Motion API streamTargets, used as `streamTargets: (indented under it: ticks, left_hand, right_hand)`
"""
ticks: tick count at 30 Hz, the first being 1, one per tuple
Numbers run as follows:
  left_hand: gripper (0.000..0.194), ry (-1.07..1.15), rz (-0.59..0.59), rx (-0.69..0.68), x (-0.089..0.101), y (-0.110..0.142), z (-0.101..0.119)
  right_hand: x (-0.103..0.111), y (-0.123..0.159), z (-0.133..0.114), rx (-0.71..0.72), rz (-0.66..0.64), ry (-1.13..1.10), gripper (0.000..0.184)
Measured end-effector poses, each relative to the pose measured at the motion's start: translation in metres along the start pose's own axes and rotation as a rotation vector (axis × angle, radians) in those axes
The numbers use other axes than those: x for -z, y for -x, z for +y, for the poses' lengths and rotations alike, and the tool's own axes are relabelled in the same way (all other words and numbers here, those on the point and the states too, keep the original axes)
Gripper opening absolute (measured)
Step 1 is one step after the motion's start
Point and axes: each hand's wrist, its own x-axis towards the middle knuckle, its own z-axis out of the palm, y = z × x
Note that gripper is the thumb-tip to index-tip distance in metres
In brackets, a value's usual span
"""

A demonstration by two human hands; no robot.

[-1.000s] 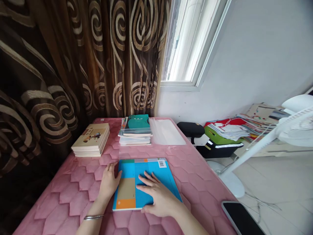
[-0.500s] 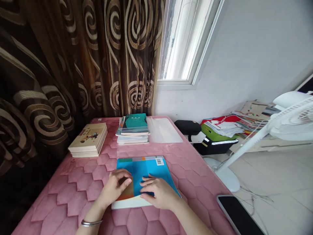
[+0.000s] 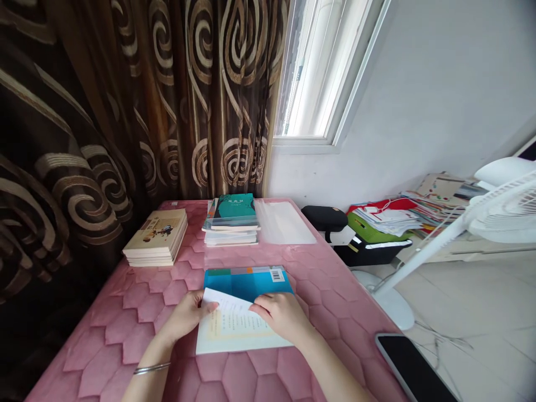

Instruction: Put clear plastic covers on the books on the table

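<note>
Blue book (image 3: 247, 283) between 2 curled hands (image 3: 285, 316)

Lots of light thru window (image 3: 318, 72), glare nr white; curtain (image 3: 84, 206) v. dark at L; pic edges look stretched.

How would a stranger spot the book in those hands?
Find the pink, hexagon-quilted surface. On its nearer part, between the left hand and right hand, lies a blue-covered paperback book with a white barcode patch. Unlike the cream book stack and teal-topped book stack beyond, it lies partly open, showing print.
</note>
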Motion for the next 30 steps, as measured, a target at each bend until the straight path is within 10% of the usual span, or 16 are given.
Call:
streamTargets:
  ticks: [19,30]
  left_hand:
    - [0.049,0.033,0.36,-0.037,-0.011,-0.014,-0.002]
    - [0.031,-0.07,0.55,-0.149,-0.015,-0.024,-0.008]
  right_hand:
    - [0.006,-0.011,-0.01,0.021,0.458,0.175,0.023]
    - [-0.042,-0.039,-0.054,0.168,0.101,0.132,0.048]
